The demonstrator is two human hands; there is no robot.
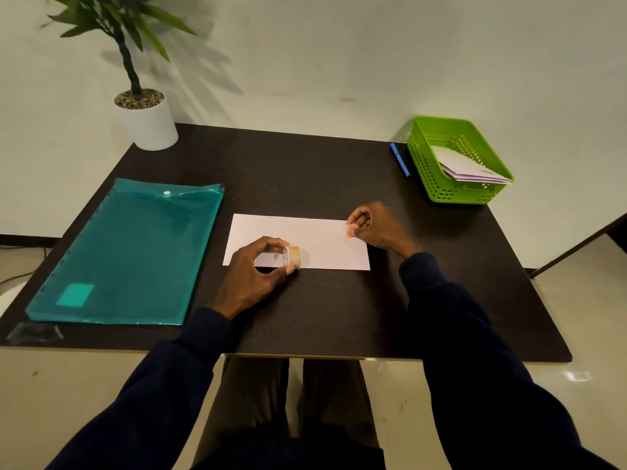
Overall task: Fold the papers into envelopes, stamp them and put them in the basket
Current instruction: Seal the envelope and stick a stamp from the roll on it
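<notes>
Your left hand (252, 271) curls round a stamp roll (292, 257) at the near edge of the white envelope (315, 237), flat on the counter (339, 317) between your hands. Your right hand (378, 228) pinches one stamp (351, 230) over its corner. Beyond, the green basket (424, 164) holds folded envelopes (470, 167).

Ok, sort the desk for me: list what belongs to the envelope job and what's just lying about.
In the job: white folded paper, stamp roll, torn-off stamp, green basket, envelopes inside it.
Lying about: blue pen, potted plant, teal folder (contents not visible).
</notes>
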